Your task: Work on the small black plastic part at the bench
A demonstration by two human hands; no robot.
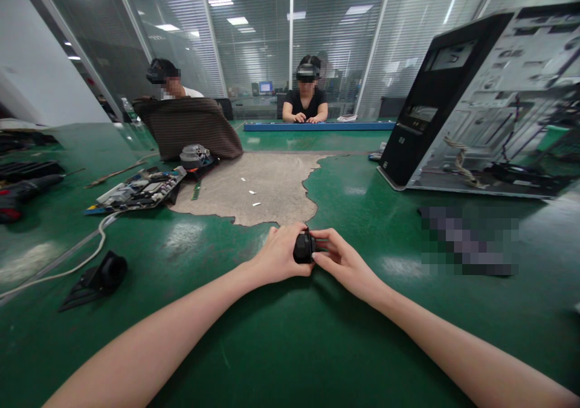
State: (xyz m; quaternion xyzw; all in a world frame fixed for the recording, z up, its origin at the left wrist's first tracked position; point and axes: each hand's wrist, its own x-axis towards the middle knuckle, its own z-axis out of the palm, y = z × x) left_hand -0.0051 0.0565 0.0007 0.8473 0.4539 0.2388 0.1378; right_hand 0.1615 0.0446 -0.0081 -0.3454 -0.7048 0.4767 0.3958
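Observation:
A small black rounded part (304, 248) sits between my two hands over the green table; its exact kind does not show. My left hand (283, 252) wraps round it from the left, with the thumb below and fingers on top. From the right, the fingertips of my right hand (341, 258) pinch its edge. Part of it is hidden by my fingers. On the left lies another black plastic piece (100, 275) with a round opening and a flat tapering end.
An open computer case (408, 124) stands at right, near a pixelated dark strip (466, 242). Left are a circuit board (140, 187), a white cable (102, 233) and a power drill (27, 190). Brown boarding (272, 184) shows ahead. Two people sit across the table (290, 347).

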